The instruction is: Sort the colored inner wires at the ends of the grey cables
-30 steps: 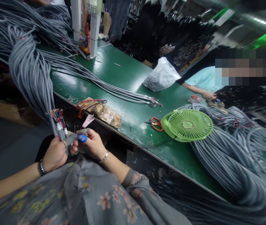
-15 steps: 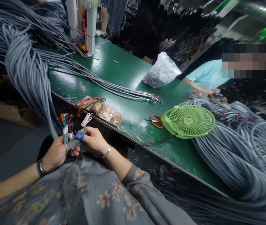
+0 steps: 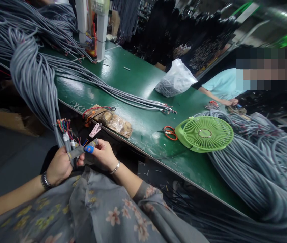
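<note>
My left hand (image 3: 61,163) is closed around several grey cables (image 3: 67,143), whose stripped ends fan out in thin coloured wires (image 3: 64,125). A grey wrap covers its thumb. Close beside it, my right hand (image 3: 103,153) has a blue wrap on the thumb and a grey wrap on a finger. Its thumb and finger pinch at the thin wires (image 3: 85,142) of one cable end. Both hands are above my lap, off the table's near edge. A pink clip (image 3: 95,130) sits at that edge, just beyond my right hand.
On the green table (image 3: 143,126) lie a taped wooden block (image 3: 116,123), orange-handled scissors (image 3: 170,133), a green fan (image 3: 205,133) and a plastic bag (image 3: 177,79). Large grey cable bundles (image 3: 33,72) hang at left; more cables (image 3: 249,172) lie at right. A co-worker (image 3: 221,84) works across the table.
The cable ends in my left hand have tilted left and spread apart. My right hand has shifted slightly right, and thin wires now show by its thumb. The whole view has moved a little.
</note>
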`<act>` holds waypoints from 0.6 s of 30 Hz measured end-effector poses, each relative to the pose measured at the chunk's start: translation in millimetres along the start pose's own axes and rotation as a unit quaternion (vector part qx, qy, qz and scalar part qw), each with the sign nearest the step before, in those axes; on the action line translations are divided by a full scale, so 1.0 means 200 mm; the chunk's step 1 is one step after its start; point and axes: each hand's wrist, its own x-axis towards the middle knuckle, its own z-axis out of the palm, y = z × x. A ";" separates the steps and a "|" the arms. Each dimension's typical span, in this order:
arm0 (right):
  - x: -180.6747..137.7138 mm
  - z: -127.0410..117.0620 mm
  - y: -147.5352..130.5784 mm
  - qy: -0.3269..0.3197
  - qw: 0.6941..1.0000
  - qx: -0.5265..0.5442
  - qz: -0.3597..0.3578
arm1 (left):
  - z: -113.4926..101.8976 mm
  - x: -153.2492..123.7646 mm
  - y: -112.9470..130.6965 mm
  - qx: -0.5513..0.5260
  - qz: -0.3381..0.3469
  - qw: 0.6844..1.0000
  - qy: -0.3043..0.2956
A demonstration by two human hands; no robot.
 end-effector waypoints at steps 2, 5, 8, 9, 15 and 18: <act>0.00 -0.02 -0.01 -0.030 0.999 -0.022 -0.008 | 0.00 0.00 0.00 -0.005 0.003 1.000 0.000; 0.02 -0.06 0.00 -0.062 0.997 -0.053 -0.014 | 0.00 0.01 0.00 -0.008 0.011 1.000 0.003; 0.07 -0.10 -0.01 -0.040 0.999 -0.035 0.001 | 0.00 0.01 0.01 -0.002 0.018 1.000 -0.003; 0.09 -0.11 -0.01 -0.020 1.000 -0.019 0.009 | 0.00 0.02 0.01 0.002 0.019 1.000 -0.008; 0.22 -0.07 -0.07 -0.012 0.999 0.020 0.031 | -0.01 0.06 0.03 0.042 0.015 0.995 -0.089; 0.25 -0.04 -0.06 0.010 1.000 0.004 -0.025 | 0.00 0.08 0.04 0.050 0.014 0.994 -0.101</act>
